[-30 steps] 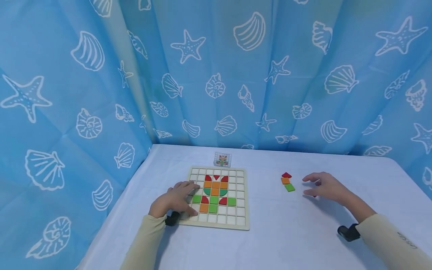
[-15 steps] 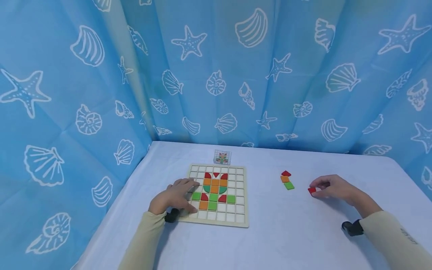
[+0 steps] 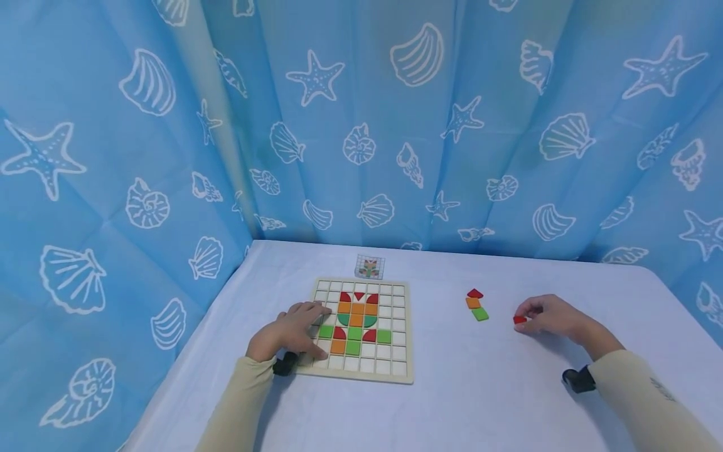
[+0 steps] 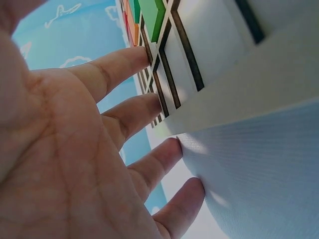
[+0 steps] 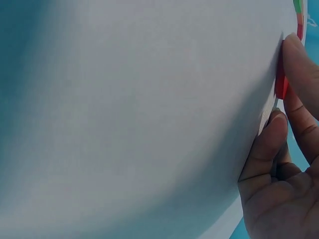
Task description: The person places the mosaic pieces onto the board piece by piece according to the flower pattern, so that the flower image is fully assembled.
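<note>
In the head view, my left hand [image 3: 288, 331] rests on the left side of a gridded wooden board [image 3: 361, 377], thumb and fingers spread. The left wrist view has two fingertips touching the board's grid [image 4: 249, 104] and two beyond its edge. Flat red, orange, green and teal tiles form a flower-like pattern [image 3: 356, 320] on the board. Over to the right, my right hand [image 3: 553, 317] pinches a small red tile [image 3: 519, 319] between thumb and fingers, at the white tablecloth. Fingers cover part of that red tile [image 5: 280, 74], so its full shape is hidden.
Between board and right hand lie a red triangular tile [image 3: 475, 293], an orange square tile [image 3: 472, 303] and a green square tile [image 3: 480, 314] in a touching row. A small pattern card [image 3: 369, 267] sits behind the board. A blue shell-print curtain [image 3: 339, 188] borders the table.
My right hand's fingers have come together on the red tile, which was mostly hidden under the hand one second ago. The left hand has stayed on the board.
</note>
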Tool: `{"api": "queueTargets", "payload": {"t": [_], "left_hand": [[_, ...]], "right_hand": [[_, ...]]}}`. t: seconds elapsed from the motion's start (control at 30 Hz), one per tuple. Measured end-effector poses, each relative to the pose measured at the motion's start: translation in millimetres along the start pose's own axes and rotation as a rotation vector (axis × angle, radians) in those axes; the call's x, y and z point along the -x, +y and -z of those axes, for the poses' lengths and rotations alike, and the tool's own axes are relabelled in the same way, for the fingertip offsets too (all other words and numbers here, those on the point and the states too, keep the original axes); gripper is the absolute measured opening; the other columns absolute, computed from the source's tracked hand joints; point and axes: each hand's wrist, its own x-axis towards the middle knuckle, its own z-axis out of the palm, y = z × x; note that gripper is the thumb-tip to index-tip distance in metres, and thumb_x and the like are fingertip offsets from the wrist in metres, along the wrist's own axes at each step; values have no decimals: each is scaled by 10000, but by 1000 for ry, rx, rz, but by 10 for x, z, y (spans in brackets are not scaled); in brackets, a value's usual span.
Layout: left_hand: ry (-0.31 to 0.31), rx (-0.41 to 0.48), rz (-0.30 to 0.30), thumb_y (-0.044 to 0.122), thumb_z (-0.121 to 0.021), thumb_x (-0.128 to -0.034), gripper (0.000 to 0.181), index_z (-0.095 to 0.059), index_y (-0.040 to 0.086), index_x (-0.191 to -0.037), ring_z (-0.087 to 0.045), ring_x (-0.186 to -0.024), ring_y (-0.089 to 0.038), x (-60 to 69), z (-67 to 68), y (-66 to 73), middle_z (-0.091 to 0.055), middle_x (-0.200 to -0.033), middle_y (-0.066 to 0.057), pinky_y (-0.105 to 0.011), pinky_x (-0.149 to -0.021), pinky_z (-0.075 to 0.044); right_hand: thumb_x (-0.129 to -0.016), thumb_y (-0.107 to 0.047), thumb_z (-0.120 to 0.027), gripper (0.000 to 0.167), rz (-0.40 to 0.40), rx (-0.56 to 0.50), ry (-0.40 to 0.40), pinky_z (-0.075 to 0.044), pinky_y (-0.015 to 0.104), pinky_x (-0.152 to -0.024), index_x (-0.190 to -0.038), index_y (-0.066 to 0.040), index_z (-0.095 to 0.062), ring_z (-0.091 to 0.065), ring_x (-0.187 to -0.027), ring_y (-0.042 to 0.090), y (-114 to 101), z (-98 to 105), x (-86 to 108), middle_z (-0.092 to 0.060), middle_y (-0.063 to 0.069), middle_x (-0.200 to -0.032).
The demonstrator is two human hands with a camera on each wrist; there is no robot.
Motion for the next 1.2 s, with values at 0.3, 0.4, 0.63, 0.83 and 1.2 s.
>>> {"api": "queueTargets", "payload": {"t": [0.3,0.4,0.63,0.83,1.2], "left_hand": [[-11,6,-26,367,-864,-734,855,-447,222,-1466,-250,-1448,-351,-10,-10,-34,-323,-1591,-80,-637,-1156,-221],[-12,8,-30,358,-861,-739,849,-446,217,-1465,-252,-1445,-354,-1,-5,-36,-323,-1590,-83,-637,-1155,-221],[-11,5,-38,360,-860,-740,850,-443,213,-1466,-251,-1446,-356,10,1,-43,-324,-1588,-87,-642,-1149,-227],[-8,26,-33,361,-874,-719,853,-459,233,-1453,-260,-1437,-347,0,2,-27,-332,-1582,-73,-644,-1151,-223],[1,21,-9,376,-890,-696,876,-466,243,-1451,-262,-1448,-333,-1,1,-13,-350,-1578,-75,-648,-1155,-220]], "right_hand": [[-793,-351,-820,432,-24,3,-1,-515,399,-797,-1060,-61,-643,-491,-1012,307,43,13,-32,-591,133,-1059],[-793,-346,-821,421,-27,-3,5,-510,405,-805,-1048,-62,-643,-494,-1010,305,49,9,-40,-595,129,-1053],[-778,-345,-833,428,-22,1,25,-518,394,-790,-1027,-55,-639,-502,-990,285,39,-2,-47,-593,117,-1030],[-794,-339,-818,388,-39,23,14,-501,356,-737,-986,-55,-636,-508,-931,264,13,37,-44,-596,103,-981],[-772,-306,-845,327,37,146,-28,-488,309,-679,-879,-75,-639,-527,-780,210,-140,56,-12,-591,51,-819]]}}
